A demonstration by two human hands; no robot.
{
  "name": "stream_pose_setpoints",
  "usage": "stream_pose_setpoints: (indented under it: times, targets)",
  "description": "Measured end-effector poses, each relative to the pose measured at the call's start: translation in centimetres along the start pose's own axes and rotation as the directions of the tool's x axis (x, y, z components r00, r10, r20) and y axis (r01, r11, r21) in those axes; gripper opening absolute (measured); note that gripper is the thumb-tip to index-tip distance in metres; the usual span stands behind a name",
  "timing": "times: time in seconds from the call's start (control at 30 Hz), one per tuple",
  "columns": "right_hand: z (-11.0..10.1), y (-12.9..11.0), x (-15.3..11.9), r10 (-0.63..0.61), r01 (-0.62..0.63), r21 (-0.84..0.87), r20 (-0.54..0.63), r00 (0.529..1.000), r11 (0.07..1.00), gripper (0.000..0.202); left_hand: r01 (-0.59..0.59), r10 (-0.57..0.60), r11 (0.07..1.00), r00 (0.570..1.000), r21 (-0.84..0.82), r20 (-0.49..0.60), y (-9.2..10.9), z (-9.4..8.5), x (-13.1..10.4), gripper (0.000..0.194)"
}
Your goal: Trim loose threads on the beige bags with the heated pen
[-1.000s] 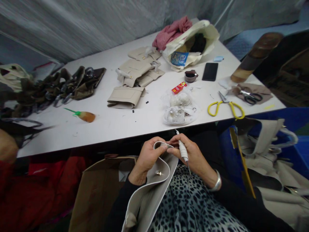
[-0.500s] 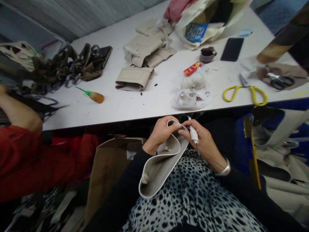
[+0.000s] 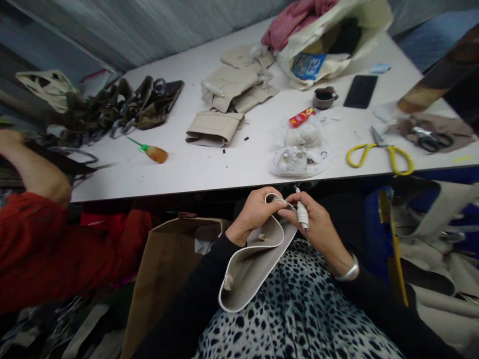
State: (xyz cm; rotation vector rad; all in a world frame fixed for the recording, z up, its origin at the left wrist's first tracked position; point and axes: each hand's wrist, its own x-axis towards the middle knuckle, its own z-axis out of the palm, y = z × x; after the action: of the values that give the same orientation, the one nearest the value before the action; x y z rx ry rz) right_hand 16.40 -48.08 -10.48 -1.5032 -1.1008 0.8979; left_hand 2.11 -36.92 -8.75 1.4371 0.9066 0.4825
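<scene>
Your left hand [image 3: 258, 213] has its fingers pinched on the rim of the beige bag [image 3: 270, 255], which sits tilted over your lap, just in front of the bench [image 3: 179, 174]. Your right hand [image 3: 316, 220] grips the white-wrapped tool [image 3: 302, 215], its fingertips also at the bag's rim. On the bench, clear plastic bags [image 3: 294, 160] lie nearest your hands, with yellow-handled scissors [image 3: 380, 142] farther right.

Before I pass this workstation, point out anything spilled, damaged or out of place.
No spill or damage is clear. Small black bits lie loose on the white table near the folded beige piece, like stray scraps; the yellow-handled scissors reach the table's front edge, perhaps easily knocked.
</scene>
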Motion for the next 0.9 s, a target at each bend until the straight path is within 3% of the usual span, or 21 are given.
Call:
stream_pose_setpoints:
  times: [0.13,0.33,0.6,0.9]
  targets:
    - [0.2,0.0,0.2,0.062,-0.063,0.06,0.017,0.998,0.996,0.035,0.006,-0.005,0.997,1.0,0.072,-0.007,0.0,-0.2,-0.1,0.017]
    - [0.2,-0.2,0.2,0.055,-0.059,0.076,0.052,0.997,0.995,0.034,0.034,-0.033,0.994,0.999,0.108,-0.014,-0.2,-0.3,0.0,0.02]
    - [-0.4,-2.1,0.6,-0.013,0.015,-0.053,0.034,0.999,0.998,0.04,0.053,-0.06,0.973,0.998,0.225,0.024,1.4,-0.3,-0.4,0.026]
    - [-1.7,-0.7,1.3,-0.12,0.128,-0.228,0.05,0.992,0.965,0.048,0.165,-0.183,0.968,0.98,0.192,0.08,0.8,0.0,1.0,0.033]
